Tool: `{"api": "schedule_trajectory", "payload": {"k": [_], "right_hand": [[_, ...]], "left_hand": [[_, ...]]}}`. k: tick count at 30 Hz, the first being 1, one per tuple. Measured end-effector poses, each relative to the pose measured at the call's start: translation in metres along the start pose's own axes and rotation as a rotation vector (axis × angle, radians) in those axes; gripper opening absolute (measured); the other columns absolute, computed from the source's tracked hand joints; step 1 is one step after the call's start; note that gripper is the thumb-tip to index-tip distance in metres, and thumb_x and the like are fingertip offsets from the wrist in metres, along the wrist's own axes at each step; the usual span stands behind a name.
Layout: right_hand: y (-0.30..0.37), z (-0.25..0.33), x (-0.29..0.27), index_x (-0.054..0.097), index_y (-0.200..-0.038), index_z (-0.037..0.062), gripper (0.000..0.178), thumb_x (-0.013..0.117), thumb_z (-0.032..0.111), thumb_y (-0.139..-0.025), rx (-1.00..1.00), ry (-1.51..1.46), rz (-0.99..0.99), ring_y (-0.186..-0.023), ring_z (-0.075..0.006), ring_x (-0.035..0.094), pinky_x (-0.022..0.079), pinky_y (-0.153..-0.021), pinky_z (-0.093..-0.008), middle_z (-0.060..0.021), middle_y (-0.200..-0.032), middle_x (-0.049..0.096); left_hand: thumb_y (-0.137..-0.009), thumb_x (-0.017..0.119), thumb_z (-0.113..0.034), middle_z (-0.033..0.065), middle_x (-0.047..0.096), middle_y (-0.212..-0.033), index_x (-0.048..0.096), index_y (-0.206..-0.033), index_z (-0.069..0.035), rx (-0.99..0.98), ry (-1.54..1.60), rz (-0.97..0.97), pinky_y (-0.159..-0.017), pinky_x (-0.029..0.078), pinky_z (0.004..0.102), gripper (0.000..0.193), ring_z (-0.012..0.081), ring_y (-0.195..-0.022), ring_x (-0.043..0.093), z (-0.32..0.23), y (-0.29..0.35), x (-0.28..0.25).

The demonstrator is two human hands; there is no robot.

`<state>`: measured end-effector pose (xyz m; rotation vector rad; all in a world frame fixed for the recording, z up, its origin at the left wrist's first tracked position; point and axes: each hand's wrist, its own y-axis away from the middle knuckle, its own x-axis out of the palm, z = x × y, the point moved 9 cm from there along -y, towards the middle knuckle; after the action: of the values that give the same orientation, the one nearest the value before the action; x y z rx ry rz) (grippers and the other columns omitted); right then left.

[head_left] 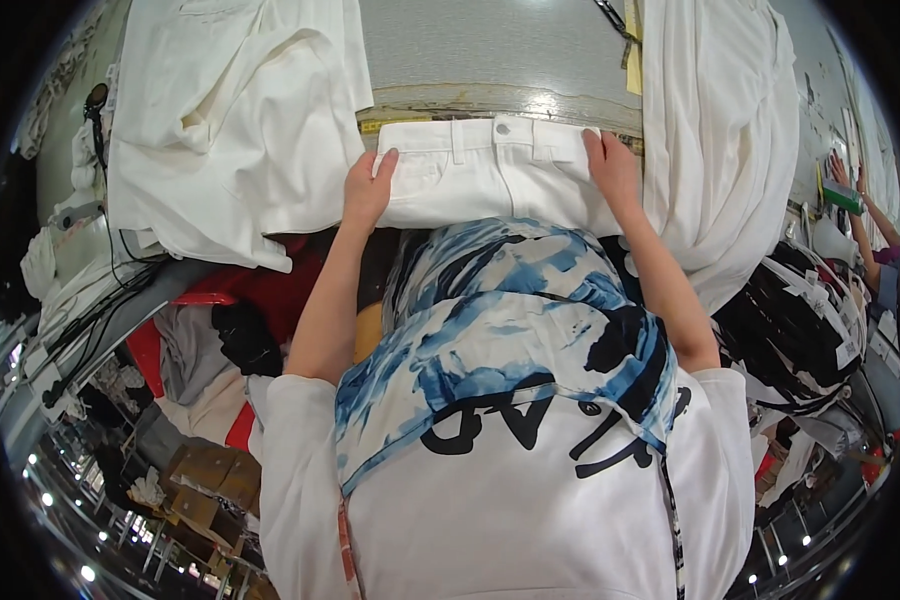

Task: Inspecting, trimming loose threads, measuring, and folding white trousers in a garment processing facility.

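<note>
White trousers [480, 175] lie at the near edge of the grey table, waistband away from me, with a button and belt loops in view. My left hand [369, 187] pinches the left end of the waistband between thumb and fingers. At the other end, my right hand [612, 165] grips the waistband the same way. The waistband is stretched fairly straight between both hands. Below it, the trousers' lower part drops over the table edge and is hidden behind my blue and white apron [510, 270].
Large white garments [235, 120] cover the table on the left, and more white cloth [715, 130] is heaped on the right. A yellow measuring tape [370, 127] runs along the table's near edge. Dark cables [110, 290] hang at far left. Another person's hands [850, 175] show at far right.
</note>
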<state>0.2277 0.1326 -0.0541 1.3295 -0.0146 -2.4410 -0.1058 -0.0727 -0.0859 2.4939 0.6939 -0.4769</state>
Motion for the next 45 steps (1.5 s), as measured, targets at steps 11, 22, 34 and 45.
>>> {"api": "schedule_trajectory", "payload": {"k": [11, 22, 34, 45], "right_hand": [[0.015, 0.076, -0.077, 0.056, -0.080, 0.0027, 0.024, 0.051, 0.023, -0.094, -0.160, -0.619, -0.216, -0.065, -0.0026, 0.036, 0.033, -0.057, -0.0180, 0.0082, -0.070, 0.045], [-0.007, 0.043, -0.027, 0.054, -0.070, 0.0036, 0.035, 0.056, 0.034, -0.088, 0.192, -0.774, -0.082, -0.059, -0.0031, 0.032, 0.029, -0.050, -0.0225, 0.0066, -0.061, 0.042], [0.019, 0.031, 0.026, 0.052, -0.080, -0.0028, 0.037, 0.058, 0.034, -0.083, 0.038, -0.165, -0.002, -0.070, -0.0410, 0.056, 0.042, -0.063, -0.0424, -0.0247, -0.070, 0.056], [0.019, 0.030, 0.019, 0.053, -0.079, -0.0027, 0.038, 0.059, 0.035, -0.082, 0.030, -0.175, -0.044, -0.065, -0.0378, 0.054, 0.041, -0.062, -0.0421, -0.0229, -0.066, 0.054]], "left_hand": [[-0.090, 0.055, -0.030, 0.0001, 0.054, -0.074, 0.057, -0.084, 0.000, 0.118, 0.146, -0.118, -0.064, 0.039, 0.0214, 0.031, 0.0063, -0.069, 0.044, -0.075, 0.022, -0.044], [-0.088, 0.057, -0.030, 0.0006, 0.056, -0.075, 0.058, -0.086, 0.001, -0.032, 0.461, -0.018, -0.064, 0.040, 0.0226, 0.031, 0.0071, -0.070, 0.046, -0.052, 0.001, -0.043], [-0.079, 0.061, -0.025, 0.0167, 0.058, -0.090, 0.057, -0.082, 0.000, 0.329, -0.399, -0.234, -0.074, 0.044, 0.0421, 0.025, 0.0359, -0.085, 0.056, -0.034, 0.008, -0.049], [-0.081, 0.060, -0.025, 0.0156, 0.052, -0.087, 0.055, -0.078, -0.001, 0.283, -0.457, -0.252, -0.071, 0.045, 0.0433, 0.024, 0.0353, -0.079, 0.054, -0.041, -0.001, -0.044]]}}
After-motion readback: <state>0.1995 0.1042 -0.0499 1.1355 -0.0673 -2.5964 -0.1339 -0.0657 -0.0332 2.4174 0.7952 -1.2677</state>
